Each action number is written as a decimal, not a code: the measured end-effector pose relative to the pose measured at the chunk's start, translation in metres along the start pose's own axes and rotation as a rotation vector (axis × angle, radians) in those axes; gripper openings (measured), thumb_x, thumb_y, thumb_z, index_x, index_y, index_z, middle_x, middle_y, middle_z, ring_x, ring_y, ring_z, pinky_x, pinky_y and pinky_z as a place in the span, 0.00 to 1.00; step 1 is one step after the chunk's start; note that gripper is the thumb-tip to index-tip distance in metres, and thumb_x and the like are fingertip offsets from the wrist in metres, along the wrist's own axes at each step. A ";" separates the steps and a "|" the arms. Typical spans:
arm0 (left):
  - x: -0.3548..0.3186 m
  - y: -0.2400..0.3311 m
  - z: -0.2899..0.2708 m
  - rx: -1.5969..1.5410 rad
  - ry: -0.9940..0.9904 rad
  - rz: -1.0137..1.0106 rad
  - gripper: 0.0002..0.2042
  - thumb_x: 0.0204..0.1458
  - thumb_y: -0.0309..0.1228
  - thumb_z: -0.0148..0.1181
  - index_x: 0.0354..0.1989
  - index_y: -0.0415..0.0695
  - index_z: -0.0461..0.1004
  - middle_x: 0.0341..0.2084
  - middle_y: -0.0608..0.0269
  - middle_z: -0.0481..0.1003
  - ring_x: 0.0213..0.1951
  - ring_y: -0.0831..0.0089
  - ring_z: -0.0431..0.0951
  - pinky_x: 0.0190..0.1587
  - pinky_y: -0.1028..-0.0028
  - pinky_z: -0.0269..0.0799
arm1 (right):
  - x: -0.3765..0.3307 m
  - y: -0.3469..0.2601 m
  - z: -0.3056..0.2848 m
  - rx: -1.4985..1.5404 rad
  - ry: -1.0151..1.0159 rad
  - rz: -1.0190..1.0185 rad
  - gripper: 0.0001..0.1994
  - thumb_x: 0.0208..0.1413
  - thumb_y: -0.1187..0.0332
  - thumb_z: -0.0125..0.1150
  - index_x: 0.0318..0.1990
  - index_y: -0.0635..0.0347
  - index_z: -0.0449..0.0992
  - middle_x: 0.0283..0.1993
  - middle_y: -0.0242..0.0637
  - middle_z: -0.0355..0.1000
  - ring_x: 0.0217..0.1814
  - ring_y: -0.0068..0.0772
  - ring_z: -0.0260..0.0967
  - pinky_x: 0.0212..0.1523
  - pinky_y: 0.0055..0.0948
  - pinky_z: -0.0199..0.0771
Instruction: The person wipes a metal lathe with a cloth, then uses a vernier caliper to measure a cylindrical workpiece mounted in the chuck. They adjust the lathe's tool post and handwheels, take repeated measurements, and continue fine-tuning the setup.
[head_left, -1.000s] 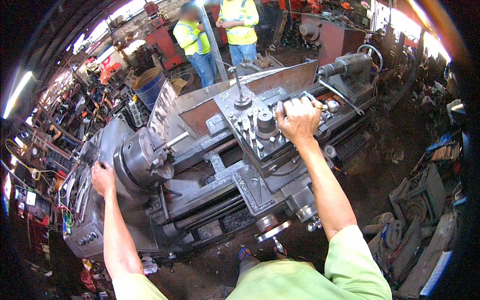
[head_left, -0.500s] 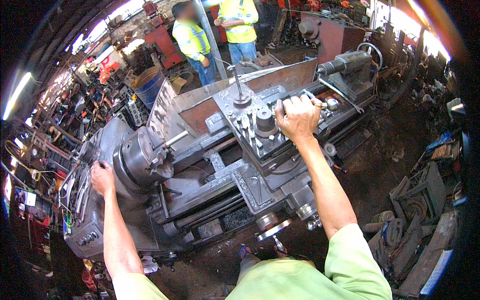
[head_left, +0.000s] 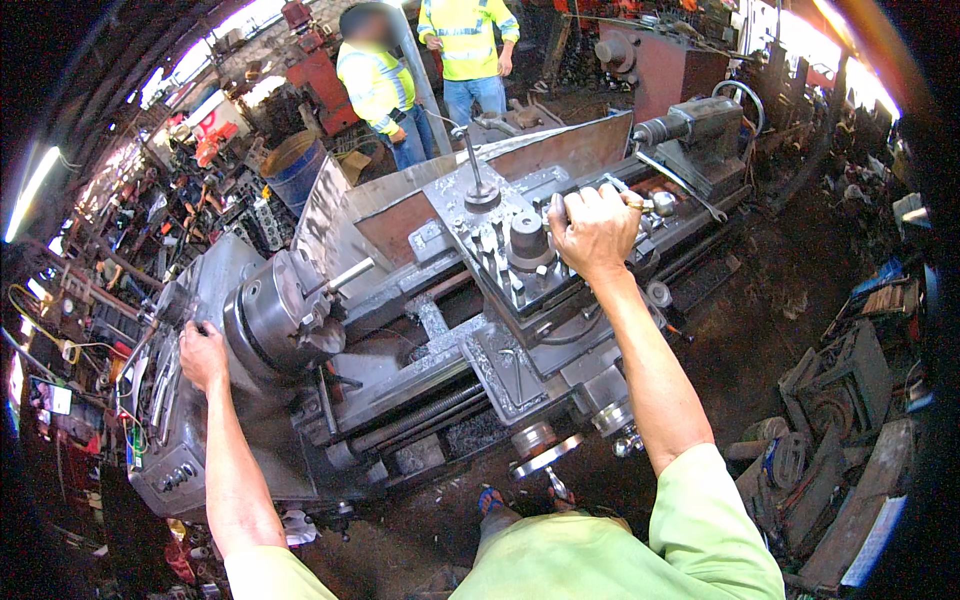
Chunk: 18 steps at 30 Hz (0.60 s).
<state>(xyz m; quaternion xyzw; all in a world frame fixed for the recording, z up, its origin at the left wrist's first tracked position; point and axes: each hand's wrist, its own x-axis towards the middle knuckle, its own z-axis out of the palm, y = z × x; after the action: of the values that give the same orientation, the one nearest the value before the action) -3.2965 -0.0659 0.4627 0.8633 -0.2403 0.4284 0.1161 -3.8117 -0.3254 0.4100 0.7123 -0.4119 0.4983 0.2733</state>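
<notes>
A grey metal lathe (head_left: 440,340) stretches across in front of me. My right hand (head_left: 598,232) is closed in a fist over a ball-ended crank handle (head_left: 661,204) on the tool carriage, beside the round-topped tool post (head_left: 528,238). My left hand (head_left: 203,355) has its fingers curled at the top of the headstock (head_left: 250,440); what they grip is hidden. Just right of that hand sits the chuck (head_left: 280,305), with a thin pale metal rod (head_left: 350,275) pointing out of it toward the tool post. Hand tools (head_left: 155,385) lie beside my left hand.
Two people in yellow high-visibility jackets (head_left: 377,90) stand behind the lathe's sheet-metal guard (head_left: 340,215). A wrench (head_left: 690,190) lies near the tailstock (head_left: 700,150). Metal shavings cover the carriage. A handwheel (head_left: 547,455) faces me. Scrap metal (head_left: 840,400) is piled at the right.
Both my hands keep their places. Behind the lathe, the person on the right has parted their hands and lowered one arm; the other person has shifted slightly. The view has moved slightly.
</notes>
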 end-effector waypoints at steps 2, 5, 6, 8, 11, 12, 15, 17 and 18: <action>0.000 0.000 -0.001 -0.001 -0.038 -0.012 0.17 0.56 0.43 0.53 0.45 0.45 0.77 0.40 0.52 0.79 0.40 0.50 0.80 0.41 0.54 0.75 | 0.000 0.000 0.000 -0.005 0.001 -0.002 0.13 0.49 0.58 0.61 0.17 0.50 0.74 0.21 0.31 0.69 0.31 0.36 0.67 0.42 0.41 0.56; -0.001 0.001 -0.002 -0.011 -0.023 -0.006 0.17 0.56 0.43 0.53 0.44 0.45 0.77 0.40 0.53 0.79 0.40 0.50 0.80 0.41 0.54 0.75 | 0.000 0.000 -0.001 -0.006 -0.010 -0.001 0.13 0.49 0.58 0.61 0.17 0.50 0.74 0.22 0.31 0.69 0.31 0.35 0.67 0.43 0.41 0.56; -0.001 0.001 -0.003 -0.020 0.009 0.010 0.16 0.56 0.43 0.53 0.44 0.44 0.77 0.39 0.53 0.78 0.40 0.50 0.80 0.41 0.54 0.75 | 0.000 0.000 -0.001 -0.004 -0.011 0.002 0.13 0.49 0.58 0.61 0.18 0.51 0.74 0.22 0.31 0.69 0.31 0.35 0.67 0.43 0.41 0.56; -0.002 0.001 -0.003 -0.013 0.003 0.002 0.16 0.56 0.43 0.53 0.42 0.44 0.77 0.39 0.53 0.78 0.40 0.50 0.80 0.41 0.54 0.75 | 0.000 -0.001 -0.001 -0.001 -0.013 0.007 0.13 0.49 0.58 0.61 0.18 0.51 0.74 0.22 0.31 0.69 0.31 0.36 0.67 0.43 0.41 0.56; -0.002 0.001 -0.002 -0.008 -0.006 -0.002 0.16 0.56 0.43 0.53 0.41 0.44 0.77 0.39 0.53 0.78 0.40 0.50 0.79 0.41 0.54 0.75 | 0.000 0.000 -0.001 0.000 -0.015 0.009 0.13 0.49 0.58 0.61 0.18 0.50 0.74 0.22 0.31 0.69 0.31 0.36 0.67 0.42 0.41 0.57; -0.001 0.000 -0.002 -0.001 0.005 0.006 0.16 0.56 0.43 0.53 0.41 0.44 0.77 0.39 0.52 0.78 0.40 0.50 0.79 0.41 0.54 0.75 | 0.000 0.000 -0.001 -0.008 -0.010 0.002 0.13 0.49 0.58 0.61 0.18 0.50 0.74 0.22 0.31 0.69 0.31 0.36 0.67 0.42 0.41 0.57; 0.000 -0.002 0.000 0.012 0.009 0.053 0.16 0.56 0.42 0.53 0.41 0.43 0.77 0.39 0.51 0.78 0.40 0.50 0.79 0.41 0.53 0.75 | 0.000 0.000 0.000 -0.038 0.000 -0.014 0.13 0.50 0.57 0.60 0.18 0.50 0.73 0.22 0.31 0.69 0.31 0.36 0.67 0.41 0.41 0.58; 0.000 -0.002 0.001 -0.023 0.007 0.044 0.16 0.56 0.42 0.53 0.40 0.42 0.76 0.38 0.50 0.78 0.40 0.50 0.79 0.41 0.54 0.74 | 0.000 0.000 0.000 -0.051 -0.002 -0.019 0.14 0.50 0.57 0.60 0.17 0.50 0.73 0.22 0.31 0.69 0.31 0.36 0.67 0.40 0.42 0.58; -0.001 -0.003 0.001 -0.011 0.017 0.050 0.15 0.56 0.41 0.53 0.39 0.42 0.76 0.38 0.51 0.78 0.40 0.50 0.79 0.42 0.54 0.75 | 0.001 -0.001 0.000 -0.057 0.003 -0.024 0.14 0.51 0.57 0.59 0.17 0.50 0.73 0.21 0.31 0.69 0.31 0.37 0.67 0.40 0.42 0.58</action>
<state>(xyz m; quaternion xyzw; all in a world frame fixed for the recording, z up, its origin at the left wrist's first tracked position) -3.2950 -0.0638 0.4615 0.8527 -0.2632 0.4371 0.1120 -3.8113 -0.3249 0.4107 0.7082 -0.4170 0.4842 0.3000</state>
